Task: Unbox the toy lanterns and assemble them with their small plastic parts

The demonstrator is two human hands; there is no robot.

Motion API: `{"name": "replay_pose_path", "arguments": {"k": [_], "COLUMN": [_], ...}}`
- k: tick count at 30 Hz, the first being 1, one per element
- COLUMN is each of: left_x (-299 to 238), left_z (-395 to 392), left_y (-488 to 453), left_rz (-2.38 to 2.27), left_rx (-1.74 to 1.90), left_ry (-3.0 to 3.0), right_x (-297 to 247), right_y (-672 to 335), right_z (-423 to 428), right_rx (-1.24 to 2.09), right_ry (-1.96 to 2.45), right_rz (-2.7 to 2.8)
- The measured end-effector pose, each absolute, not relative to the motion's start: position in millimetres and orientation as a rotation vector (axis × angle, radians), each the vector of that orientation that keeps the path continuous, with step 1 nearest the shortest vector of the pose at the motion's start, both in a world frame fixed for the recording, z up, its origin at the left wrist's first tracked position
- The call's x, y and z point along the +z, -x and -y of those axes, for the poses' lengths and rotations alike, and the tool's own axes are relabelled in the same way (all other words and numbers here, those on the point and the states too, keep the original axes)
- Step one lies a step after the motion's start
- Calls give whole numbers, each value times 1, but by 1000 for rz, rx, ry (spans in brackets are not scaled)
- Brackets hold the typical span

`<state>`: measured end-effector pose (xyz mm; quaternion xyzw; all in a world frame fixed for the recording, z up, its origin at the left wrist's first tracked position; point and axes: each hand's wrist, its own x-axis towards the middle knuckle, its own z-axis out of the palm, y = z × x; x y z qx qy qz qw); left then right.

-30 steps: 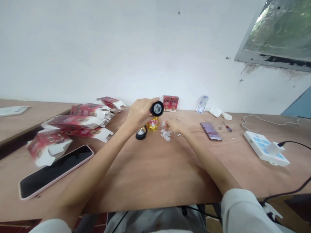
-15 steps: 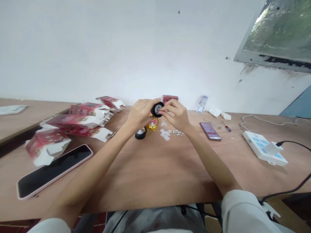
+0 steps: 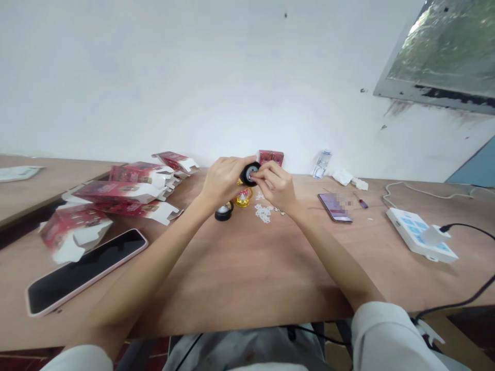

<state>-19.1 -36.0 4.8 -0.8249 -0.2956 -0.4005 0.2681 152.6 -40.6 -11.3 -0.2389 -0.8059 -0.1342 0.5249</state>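
My left hand [image 3: 222,181] is wrapped round a small black round base [image 3: 249,173] and holds it up above the table, its open face turned towards me. The fingers of my right hand [image 3: 274,184] are pinched against that face; what they pinch is too small to make out. Just below stands a small gold and red lantern [image 3: 243,197], with a second black round part [image 3: 224,212] beside it on the wooden table [image 3: 247,268]. A scatter of tiny white pieces [image 3: 264,213] lies to the right of the lantern.
Flat red and white cartons [image 3: 124,193] are piled at the left, and a phone in a pink case [image 3: 83,270] lies near me. Two red boxes [image 3: 271,157] stand by the wall. A second phone [image 3: 334,207], a small screwdriver [image 3: 362,203] and a white power strip [image 3: 421,235] lie at the right.
My right hand rose from the white pieces on the table to the black base in my left hand and now presses its fingertips against the base's face.
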Motion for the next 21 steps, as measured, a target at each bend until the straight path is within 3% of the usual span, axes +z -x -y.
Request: {"name": "replay_pose_path", "arguments": {"k": [21], "left_x": [6], "left_z": [44], "left_y": [14], "left_rz": [845], "left_rx": [-1117], "left_ry": [2278], "right_x": [-4], "right_y": [-158], "right_z": [42], "right_rx": [-123], "right_ry": [524], "right_rz": [1920]}}
